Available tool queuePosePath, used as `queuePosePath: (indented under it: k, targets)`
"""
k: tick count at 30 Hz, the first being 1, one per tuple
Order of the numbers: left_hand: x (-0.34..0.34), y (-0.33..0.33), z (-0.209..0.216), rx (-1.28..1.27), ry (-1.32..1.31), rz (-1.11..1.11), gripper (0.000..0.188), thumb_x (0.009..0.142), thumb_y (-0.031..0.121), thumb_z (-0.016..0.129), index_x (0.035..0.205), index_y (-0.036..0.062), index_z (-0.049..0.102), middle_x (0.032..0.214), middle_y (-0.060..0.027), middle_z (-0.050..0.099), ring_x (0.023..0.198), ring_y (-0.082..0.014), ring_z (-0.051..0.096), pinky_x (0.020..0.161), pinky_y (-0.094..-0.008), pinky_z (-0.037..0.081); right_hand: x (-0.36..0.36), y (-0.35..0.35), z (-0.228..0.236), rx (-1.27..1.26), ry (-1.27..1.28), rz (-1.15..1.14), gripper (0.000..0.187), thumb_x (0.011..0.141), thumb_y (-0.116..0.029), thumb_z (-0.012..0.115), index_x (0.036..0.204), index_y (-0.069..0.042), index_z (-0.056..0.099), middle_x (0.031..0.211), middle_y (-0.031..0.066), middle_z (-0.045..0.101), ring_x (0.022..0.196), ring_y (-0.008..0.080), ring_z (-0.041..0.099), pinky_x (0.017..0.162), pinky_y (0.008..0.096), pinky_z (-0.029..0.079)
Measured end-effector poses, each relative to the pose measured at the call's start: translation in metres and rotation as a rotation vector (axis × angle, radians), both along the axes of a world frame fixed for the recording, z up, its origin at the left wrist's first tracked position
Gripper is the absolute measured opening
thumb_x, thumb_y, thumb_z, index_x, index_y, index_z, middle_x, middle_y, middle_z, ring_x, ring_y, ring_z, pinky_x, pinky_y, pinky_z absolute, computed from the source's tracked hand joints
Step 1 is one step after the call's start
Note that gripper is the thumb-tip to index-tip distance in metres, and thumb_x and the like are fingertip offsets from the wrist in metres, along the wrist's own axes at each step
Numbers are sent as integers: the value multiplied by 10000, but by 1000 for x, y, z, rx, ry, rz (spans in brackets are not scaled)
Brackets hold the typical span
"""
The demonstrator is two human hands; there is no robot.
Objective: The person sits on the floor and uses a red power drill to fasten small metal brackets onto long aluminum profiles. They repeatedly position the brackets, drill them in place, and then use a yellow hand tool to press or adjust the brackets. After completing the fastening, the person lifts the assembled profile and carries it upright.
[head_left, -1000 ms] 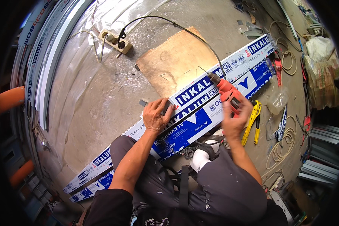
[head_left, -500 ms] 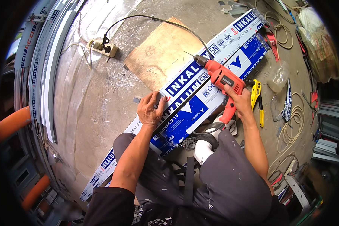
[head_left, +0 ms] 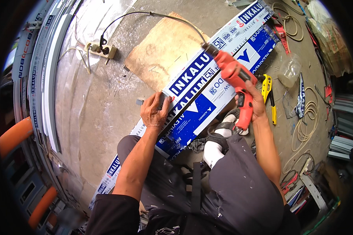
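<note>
A long metal profile [head_left: 189, 80], covered in blue and white printed film, lies slantwise across my lap area and the floor. My left hand [head_left: 155, 111] grips its near-left part, thumb and fingers curled over it. A small grey piece [head_left: 140, 102] sticks out beside those fingers; whether they hold it is unclear. My right hand [head_left: 255, 102] is closed around the handle of a red power drill [head_left: 236, 74]. The drill is above the wrapped profiles, its chuck [head_left: 210, 49] pointing up and left. Its bit cannot be made out against the cable and board.
A tan board [head_left: 155, 51] lies beyond the profile. A power strip [head_left: 102, 50] with plugged cables stands on the floor at left. A yellow-handled hand tool [head_left: 266, 88], a clear plastic container [head_left: 289, 70] and a coiled cable [head_left: 308, 117] lie right. Long profiles [head_left: 47, 78] line the left side.
The drill has tilted, its handle lower and nearer to me, and its chuck has moved up over the profile's far edge. My left hand stays on the profile, which has shifted slightly.
</note>
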State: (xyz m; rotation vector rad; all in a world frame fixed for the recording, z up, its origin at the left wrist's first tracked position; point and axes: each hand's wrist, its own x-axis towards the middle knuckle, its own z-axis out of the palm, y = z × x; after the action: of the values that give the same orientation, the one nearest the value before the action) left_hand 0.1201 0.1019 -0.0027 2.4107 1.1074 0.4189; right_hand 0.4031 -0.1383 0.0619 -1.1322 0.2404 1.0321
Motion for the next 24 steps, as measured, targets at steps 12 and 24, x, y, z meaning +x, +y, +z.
queuePosePath:
  k: [12,24]
  targets:
    - [-2,1,1,28,-2,-6,401,927,447,813,1192,146,809,1182,-50,800,1072,-273,742,942,-418,541,13,-30,116,187,-578,137,1046,889,-584,829,1540,120,411,1319,299,670,906,314,787,737,428,678]
    - [-2,4,2,40,-20,-36,392,901,430,819,1192,167,803,1176,-27,793,1022,-258,737,903,-400,536,-61,71,209,-286,-1341,913,794,683,-97,981,1379,68,636,1260,239,754,1097,376,783,941,422,621]
